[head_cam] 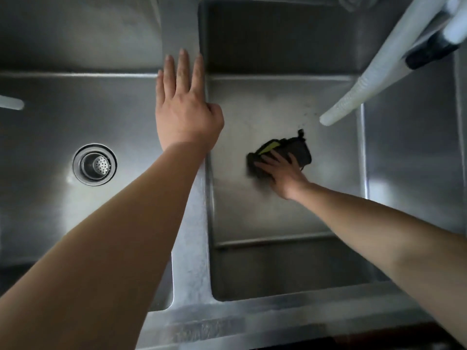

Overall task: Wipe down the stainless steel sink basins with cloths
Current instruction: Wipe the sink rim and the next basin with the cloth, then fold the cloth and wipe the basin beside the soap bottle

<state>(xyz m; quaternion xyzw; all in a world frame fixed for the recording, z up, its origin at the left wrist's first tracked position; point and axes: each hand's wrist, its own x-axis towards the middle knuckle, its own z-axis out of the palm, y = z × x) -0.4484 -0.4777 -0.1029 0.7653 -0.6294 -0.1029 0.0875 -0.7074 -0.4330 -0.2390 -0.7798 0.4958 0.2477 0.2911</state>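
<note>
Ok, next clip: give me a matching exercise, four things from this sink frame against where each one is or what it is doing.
Things:
1. left hand
2. right hand
3. drain
4. hose

Places or states:
A. set in the floor of the left basin
B. presses a dark cloth on the floor of the right basin
C. hangs over the right basin from the upper right
D. rests flat on the divider between the basins

Pairs: 1-D, 2-B, 3-A, 4-C
</note>
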